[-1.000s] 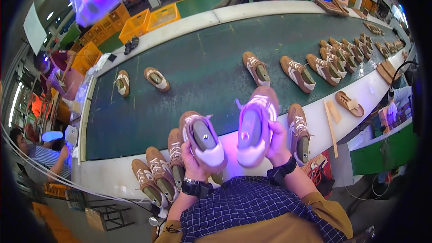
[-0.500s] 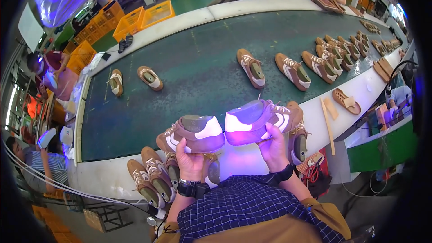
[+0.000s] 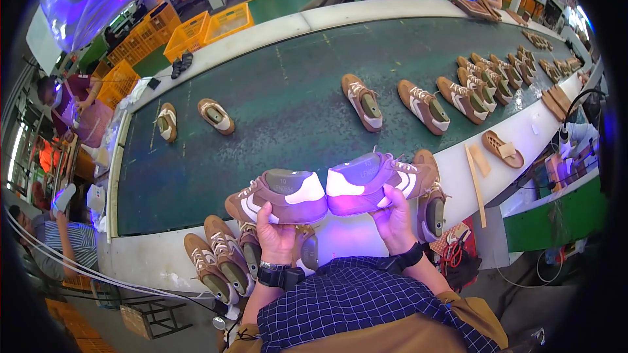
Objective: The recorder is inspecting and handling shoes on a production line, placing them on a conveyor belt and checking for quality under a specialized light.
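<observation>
My left hand [image 3: 277,235] is closed around the sole of a brown sneaker [image 3: 261,204] with white heel and side stripes. A matching sneaker [image 3: 373,186] is gripped by my right hand [image 3: 395,223], thumb on its side. Both sneakers are raised over the near white ledge, toes pointing outward, heels against or very near each other. Green shoe lasts fill their openings, and purple light falls on the heels. Several like sneakers [image 3: 226,255] stand beside my left hand. Another sneaker [image 3: 432,212] stands right of my right hand, partly behind the held one.
A green conveyor belt [image 3: 261,117] carries spaced sneakers [image 3: 424,107], more crowded at the far right. On the white ledge to the right lie a sandal-like brown piece [image 3: 502,149] and a thin strip [image 3: 475,185]. Yellow crates [image 3: 227,23] stand beyond the belt. Co-workers sit at both sides.
Both held sneakers have tipped slightly, so more of the lasts shows, and the heels have come closer together. My grip is unchanged. The belt's sneakers appear shifted slightly, along with the whole view.
</observation>
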Demonstrator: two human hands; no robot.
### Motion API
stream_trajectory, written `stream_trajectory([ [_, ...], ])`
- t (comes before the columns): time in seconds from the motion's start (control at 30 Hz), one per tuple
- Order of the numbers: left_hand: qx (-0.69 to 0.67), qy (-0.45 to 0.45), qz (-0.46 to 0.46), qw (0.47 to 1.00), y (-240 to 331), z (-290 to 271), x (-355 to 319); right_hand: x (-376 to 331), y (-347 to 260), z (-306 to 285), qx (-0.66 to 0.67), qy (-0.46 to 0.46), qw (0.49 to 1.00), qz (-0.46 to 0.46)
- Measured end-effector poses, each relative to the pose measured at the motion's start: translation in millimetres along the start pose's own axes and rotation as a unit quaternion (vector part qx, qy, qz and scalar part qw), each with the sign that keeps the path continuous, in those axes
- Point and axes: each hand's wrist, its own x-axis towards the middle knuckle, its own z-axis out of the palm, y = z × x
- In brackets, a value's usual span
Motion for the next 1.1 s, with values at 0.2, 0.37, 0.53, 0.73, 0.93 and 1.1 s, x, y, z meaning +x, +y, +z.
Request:
stream_trajectory([
  [0.2, 0.004, -0.004, -0.003, 1.000, -1.5, -3.3, 1.0, 0.5, 0.8, -4.8, 0.001, 0.006, 1.000, 0.008],
  [0.37, 0.021, -0.016, 0.014, 1.000, -1.2, -4.1, 2.0, 4.1, 3.4, -13.7, -0.041, 0.001, 0.999, 0.008],
  [0.53, 0.052, -0.011, 0.015, 0.998, -1.4, -5.9, 3.1, 4.6, 3.1, -14.4, -0.038, 0.004, 0.999, 0.006],
  [0.73, 0.039, -0.005, 0.017, 0.999, -5.7, -6.9, 7.7, -0.7, -2.2, 0.4, 0.002, 0.017, 1.000, 0.015],
  [0.93, 0.039, 0.009, 0.007, 0.999, -6.1, -9.1, 9.0, -3.4, -3.3, 4.1, 0.006, 0.021, 1.000, 0.020],
  [1.1, 0.041, 0.002, 0.008, 0.999, -5.6, -10.8, 9.6, -2.2, -0.2, -1.1, 0.015, 0.018, 1.000, 0.020],
])
